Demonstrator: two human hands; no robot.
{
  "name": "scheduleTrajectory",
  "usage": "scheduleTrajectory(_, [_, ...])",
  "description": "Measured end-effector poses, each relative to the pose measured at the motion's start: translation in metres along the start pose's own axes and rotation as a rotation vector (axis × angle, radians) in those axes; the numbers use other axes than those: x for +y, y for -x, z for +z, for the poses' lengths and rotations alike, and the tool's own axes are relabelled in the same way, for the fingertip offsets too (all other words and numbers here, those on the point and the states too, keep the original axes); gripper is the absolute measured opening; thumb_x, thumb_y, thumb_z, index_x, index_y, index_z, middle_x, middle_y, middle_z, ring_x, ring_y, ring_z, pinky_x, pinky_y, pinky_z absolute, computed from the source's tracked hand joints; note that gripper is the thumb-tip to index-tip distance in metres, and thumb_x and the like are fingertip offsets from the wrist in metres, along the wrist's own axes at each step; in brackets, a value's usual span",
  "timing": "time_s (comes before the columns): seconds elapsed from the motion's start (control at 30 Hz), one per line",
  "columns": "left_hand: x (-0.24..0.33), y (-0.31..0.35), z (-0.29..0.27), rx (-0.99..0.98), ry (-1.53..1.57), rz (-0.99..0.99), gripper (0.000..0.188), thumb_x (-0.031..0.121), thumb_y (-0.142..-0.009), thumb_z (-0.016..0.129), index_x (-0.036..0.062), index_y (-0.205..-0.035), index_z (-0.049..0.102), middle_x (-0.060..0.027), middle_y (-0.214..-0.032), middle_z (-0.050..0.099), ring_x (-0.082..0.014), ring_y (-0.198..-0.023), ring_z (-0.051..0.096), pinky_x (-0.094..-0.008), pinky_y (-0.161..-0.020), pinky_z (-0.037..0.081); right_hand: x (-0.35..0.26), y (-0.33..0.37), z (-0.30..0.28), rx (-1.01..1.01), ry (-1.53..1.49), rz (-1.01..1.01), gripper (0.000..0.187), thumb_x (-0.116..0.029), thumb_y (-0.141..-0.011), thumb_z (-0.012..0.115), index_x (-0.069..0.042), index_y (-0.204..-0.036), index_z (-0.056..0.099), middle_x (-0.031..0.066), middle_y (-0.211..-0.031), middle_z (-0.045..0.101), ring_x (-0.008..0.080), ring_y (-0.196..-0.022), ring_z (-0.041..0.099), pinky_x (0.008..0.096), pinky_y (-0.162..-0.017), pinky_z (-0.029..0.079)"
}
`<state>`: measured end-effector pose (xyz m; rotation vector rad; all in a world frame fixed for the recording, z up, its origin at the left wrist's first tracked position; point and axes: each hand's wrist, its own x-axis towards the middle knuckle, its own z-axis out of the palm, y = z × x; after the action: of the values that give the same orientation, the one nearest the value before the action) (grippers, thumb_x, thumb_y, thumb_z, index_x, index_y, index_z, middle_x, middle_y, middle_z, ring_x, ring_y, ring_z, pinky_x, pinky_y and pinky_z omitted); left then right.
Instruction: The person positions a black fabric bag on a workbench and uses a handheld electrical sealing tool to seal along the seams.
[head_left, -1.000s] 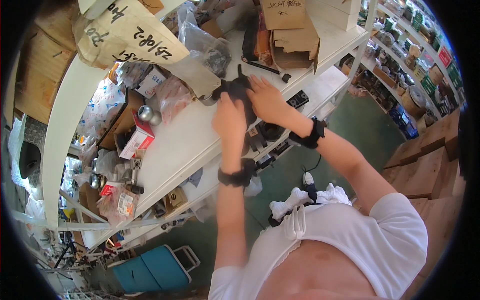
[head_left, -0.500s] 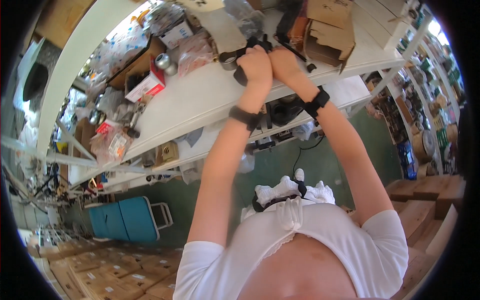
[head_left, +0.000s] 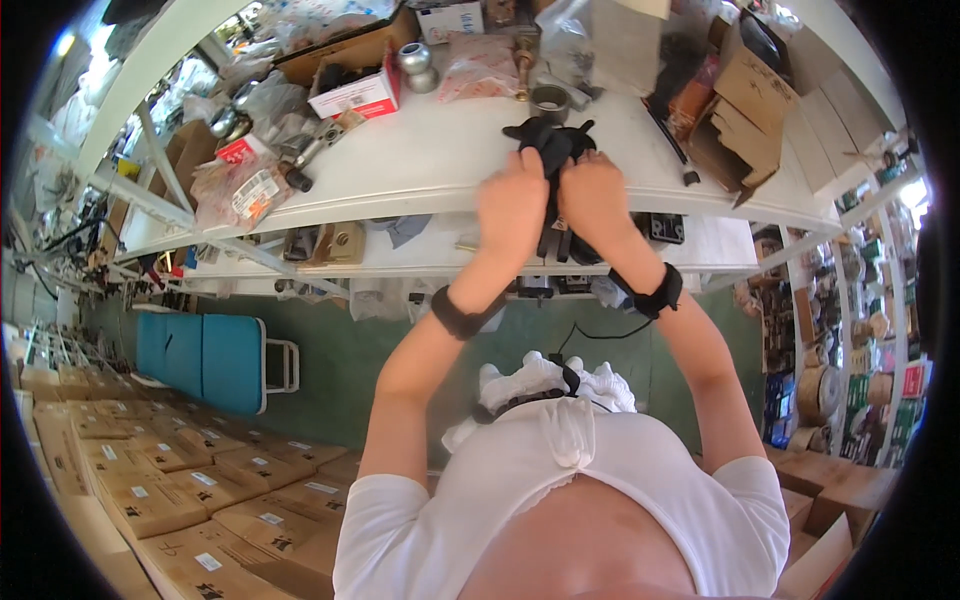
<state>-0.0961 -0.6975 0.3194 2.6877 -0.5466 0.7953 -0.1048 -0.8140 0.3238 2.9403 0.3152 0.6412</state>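
My left hand [head_left: 511, 203] and my right hand [head_left: 592, 197] are raised side by side at the front edge of a white shelf [head_left: 420, 165]. Both grip a black cloth-like object [head_left: 548, 143], perhaps a glove, that lies on the shelf just beyond my fingers. Part of it hangs down between my two hands. Each of my wrists wears a black band. The fingertips are hidden behind the black object.
The shelf holds a red and white box [head_left: 357, 95], a round metal knob [head_left: 416, 58], a tape roll [head_left: 549, 102], plastic bags and brown cardboard boxes [head_left: 745, 110]. A lower shelf [head_left: 400, 255] carries small parts. A blue folding chair [head_left: 205, 350] and stacked cartons [head_left: 150, 480] stand at the left.
The view has tilted further down, showing more of my torso and the floor. My hands stay together on the black object, now at the shelf's front edge.
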Motion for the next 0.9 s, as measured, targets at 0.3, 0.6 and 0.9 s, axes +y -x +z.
scheduleTrajectory(0.3, [-0.149, 0.009, -0.045, -0.037, -0.086, -0.284, 0.019, 0.02, -0.078, 0.048, 0.0031, -0.086, 0.045, -0.0158, -0.077, 0.057, -0.035, -0.064, 0.057, -0.0441, -0.056, 0.046, -0.119, -0.074, 0.008, -0.065, -0.046, -0.222, 0.011, -0.012, -0.066, 0.053, -0.004, -0.068, 0.059, 0.0136, -0.068, 0.061, 0.0272, -0.066, 0.059, 0.0364, -0.064, 0.044])
scheduleTrajectory(0.6, [-0.223, 0.022, -0.049, 0.101, -0.154, -0.416, 0.018, 0.019, -0.079, 0.047, 0.0016, -0.081, 0.043, -0.0156, -0.069, 0.059, -0.0325, -0.062, 0.059, -0.042, -0.054, 0.047, -0.207, -0.126, 0.036, 0.126, 0.337, -0.312, 0.012, -0.017, -0.067, 0.056, -0.011, -0.072, 0.065, 0.0039, -0.068, 0.062, 0.0232, -0.067, 0.061, 0.0384, -0.059, 0.042])
scheduleTrajectory(0.9, [-0.224, 0.018, -0.046, 0.128, -0.191, -0.436, 0.019, 0.018, -0.078, 0.05, 0.0018, -0.086, 0.045, -0.0128, -0.073, 0.058, -0.0302, -0.063, 0.06, -0.0377, -0.053, 0.049, -0.205, -0.137, 0.023, -0.053, 0.253, -0.321, 0.012, -0.016, -0.068, 0.055, -0.012, -0.073, 0.064, 0.0051, -0.068, 0.062, 0.0215, -0.065, 0.06, 0.0345, -0.054, 0.041])
